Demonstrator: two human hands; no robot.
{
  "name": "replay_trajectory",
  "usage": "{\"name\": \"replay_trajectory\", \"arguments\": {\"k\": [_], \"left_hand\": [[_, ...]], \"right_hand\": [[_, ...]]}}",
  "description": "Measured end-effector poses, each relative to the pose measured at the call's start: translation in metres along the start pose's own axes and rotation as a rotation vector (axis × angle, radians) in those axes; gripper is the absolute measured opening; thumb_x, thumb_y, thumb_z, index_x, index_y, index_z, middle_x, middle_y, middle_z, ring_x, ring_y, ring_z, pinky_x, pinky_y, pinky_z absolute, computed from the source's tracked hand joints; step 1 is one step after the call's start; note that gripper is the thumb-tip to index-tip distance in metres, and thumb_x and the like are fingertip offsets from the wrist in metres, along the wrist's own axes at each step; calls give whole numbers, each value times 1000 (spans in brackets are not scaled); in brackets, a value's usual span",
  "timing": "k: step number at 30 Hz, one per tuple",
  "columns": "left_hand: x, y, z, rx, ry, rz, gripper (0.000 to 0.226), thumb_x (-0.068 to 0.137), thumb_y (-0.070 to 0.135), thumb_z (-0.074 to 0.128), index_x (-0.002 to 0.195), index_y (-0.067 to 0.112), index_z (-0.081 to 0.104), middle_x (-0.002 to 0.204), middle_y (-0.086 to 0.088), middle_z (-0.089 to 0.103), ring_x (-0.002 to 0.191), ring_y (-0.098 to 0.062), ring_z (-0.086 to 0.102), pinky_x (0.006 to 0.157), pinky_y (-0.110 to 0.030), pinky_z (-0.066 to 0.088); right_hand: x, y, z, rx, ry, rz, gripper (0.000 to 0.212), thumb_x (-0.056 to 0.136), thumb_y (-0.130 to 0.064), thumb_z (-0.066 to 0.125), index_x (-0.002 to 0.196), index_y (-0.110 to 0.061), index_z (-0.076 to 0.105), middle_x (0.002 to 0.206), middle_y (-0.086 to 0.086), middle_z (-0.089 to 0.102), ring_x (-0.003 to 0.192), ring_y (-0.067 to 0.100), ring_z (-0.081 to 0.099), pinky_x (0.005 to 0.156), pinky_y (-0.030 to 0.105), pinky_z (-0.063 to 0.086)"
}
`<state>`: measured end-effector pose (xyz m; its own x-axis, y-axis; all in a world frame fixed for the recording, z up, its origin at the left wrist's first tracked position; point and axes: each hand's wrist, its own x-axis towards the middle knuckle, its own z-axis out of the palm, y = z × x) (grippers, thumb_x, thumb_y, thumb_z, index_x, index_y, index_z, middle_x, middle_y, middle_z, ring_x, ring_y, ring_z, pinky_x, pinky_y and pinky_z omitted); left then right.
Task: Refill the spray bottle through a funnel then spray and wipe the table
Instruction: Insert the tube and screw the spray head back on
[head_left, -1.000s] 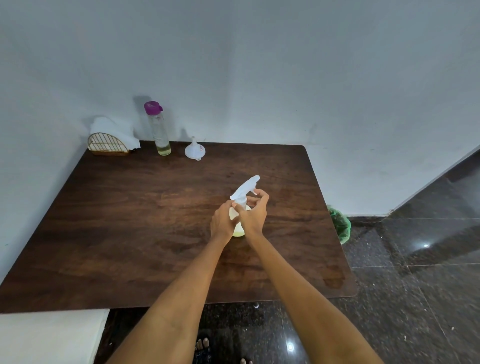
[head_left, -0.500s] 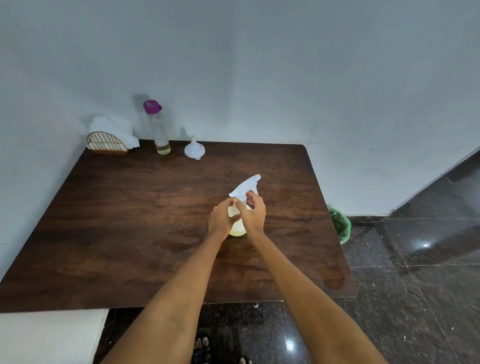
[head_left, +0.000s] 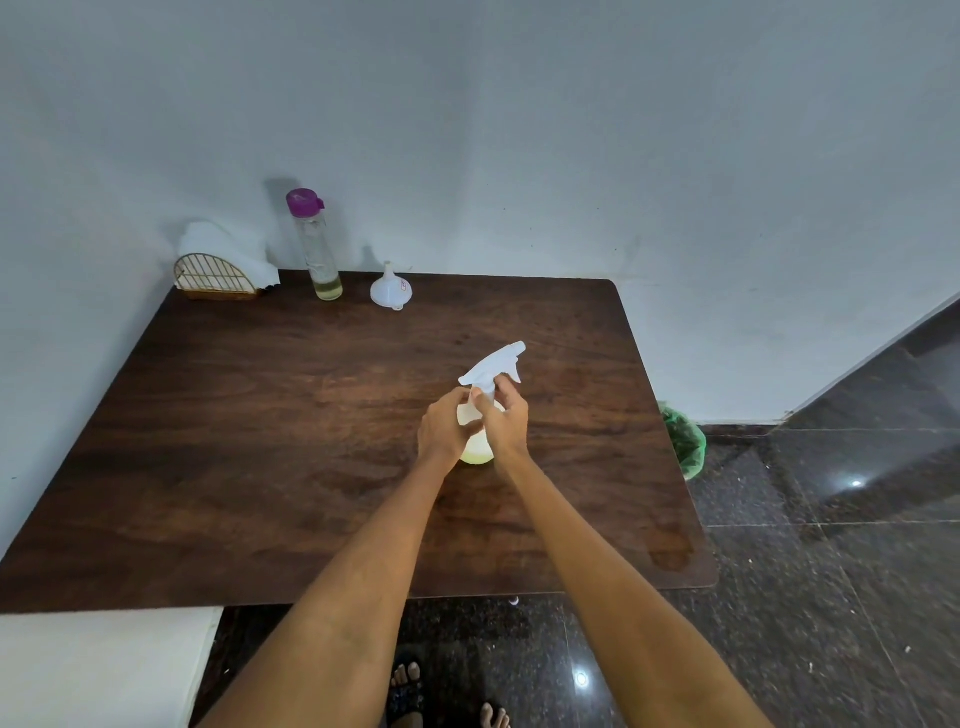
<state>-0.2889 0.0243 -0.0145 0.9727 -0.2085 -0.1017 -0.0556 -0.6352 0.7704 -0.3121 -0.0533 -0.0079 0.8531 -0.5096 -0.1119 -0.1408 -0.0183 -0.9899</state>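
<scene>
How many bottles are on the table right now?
2: the spray bottle mid-table, held by the left hand and right hand; the purple-capped bottle at the back left.

No legible text anywhere.

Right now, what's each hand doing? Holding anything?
Left hand: closed around the body of the spray bottle, steadying it on the table.
Right hand: closed on the bottle's neck, just under the white trigger head.
</scene>
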Motion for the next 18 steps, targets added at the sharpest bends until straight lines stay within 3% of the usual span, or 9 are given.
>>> {"name": "replay_trajectory", "arguments": {"k": [4, 8, 10, 13, 16, 18], "left_hand": [[0, -2, 0, 4, -1, -4, 35, 82, 22, 70, 114, 13, 60, 114, -5, 69, 105, -26, 64, 84, -38, 51], [-3, -2, 1, 10, 20, 14, 28, 85, 18, 64, 113, 13, 61, 114, -4, 68, 107, -25, 62, 85, -38, 50], [-4, -1, -1, 0, 27, 8, 21, 88, 19, 59, 109, 15, 61, 110, -3, 70, 103, -26, 63, 83, -39, 51], [-4, 0, -2, -6, 13, 8, 18, 88, 19, 59, 105, 15, 62, 104, -4, 71, 98, -26, 65, 79, -38, 51], [-3, -1, -3, -6, 1, 15, 19, 85, 19, 62, 103, 14, 62, 102, -3, 71, 96, -25, 65, 77, -37, 50], [-4, -2, -2, -11, 5, 18, 20, 84, 18, 63, 104, 14, 62, 103, -2, 71, 96, -24, 65, 77, -37, 50]], "right_hand": [[4, -4, -2, -34, 6, -14, 21, 84, -3, 62, 67, -13, 54, 65, -3, 54, 66, 10, 51, 70, 28, 45], [-2, -6, 10, -152, 182, 6, 9, 79, -12, 70, 79, -5, 65, 77, 1, 64, 72, 13, 57, 68, 29, 48], [-5, -6, 15, -159, 248, -18, 9, 78, -13, 71, 80, -7, 65, 83, 2, 67, 75, 13, 59, 65, 21, 47], [-7, -4, 13, -88, 175, -14, 8, 84, -15, 65, 83, -12, 58, 83, -5, 62, 75, 8, 57, 69, 16, 45], [-6, 0, 8, 6, 27, 36, 3, 90, -13, 57, 90, -12, 55, 85, -7, 58, 78, 6, 56, 78, 24, 47], [-5, 2, 9, 16, 64, 29, 2, 89, -9, 59, 89, -9, 57, 84, -6, 60, 77, 7, 57, 78, 27, 49]]}}
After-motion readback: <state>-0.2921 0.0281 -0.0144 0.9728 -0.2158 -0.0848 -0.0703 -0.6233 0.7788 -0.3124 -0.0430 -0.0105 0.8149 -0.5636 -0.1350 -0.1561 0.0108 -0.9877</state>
